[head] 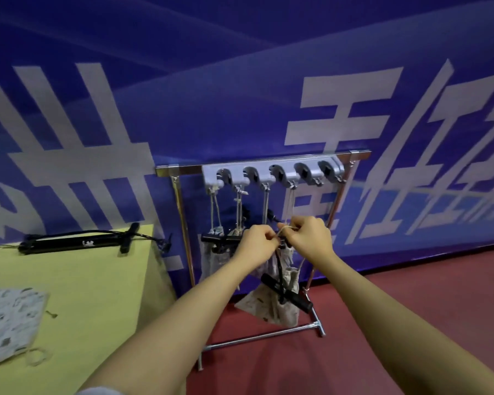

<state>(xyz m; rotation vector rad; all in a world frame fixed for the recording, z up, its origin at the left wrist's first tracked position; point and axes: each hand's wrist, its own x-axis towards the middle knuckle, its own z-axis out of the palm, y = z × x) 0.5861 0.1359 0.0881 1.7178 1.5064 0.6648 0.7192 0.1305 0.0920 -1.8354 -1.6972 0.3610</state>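
The blue banner wall [240, 81] and the red floor [397, 323] posed little threat themselves, though the floor was where anything dropped would have landed. The yellow bench [83, 286] stood to the left, carrying a spare pump [74, 242] and a flat printed pouch [9, 320], both well apart from the work.

The light metal rack [161, 170] looked the likeliest thing to suffer. A hard pull on a cord toward the person could have tipped it on its narrow foot or dragged it across the floor. Its grey hook rail [268, 173] carried several loaded pouches, so a jolt might have set them swinging or unhooked one.

The cloth bag [268, 309] hung low in front of the rack, below both hands. The black pump [285, 293] poked out of its mouth at a tilt. If the mouth were not drawn tight, the pump would probably have slid out.

The pale cord [287, 229] came down from a hook on the rail to the hands, and a slack or half-made knot would likely have let the weight go. The left grip [257, 243] and right grip [308, 238] were both curled tight, pinching that cord just beside each other. One slipped pinch would have been enough to drop the bag.
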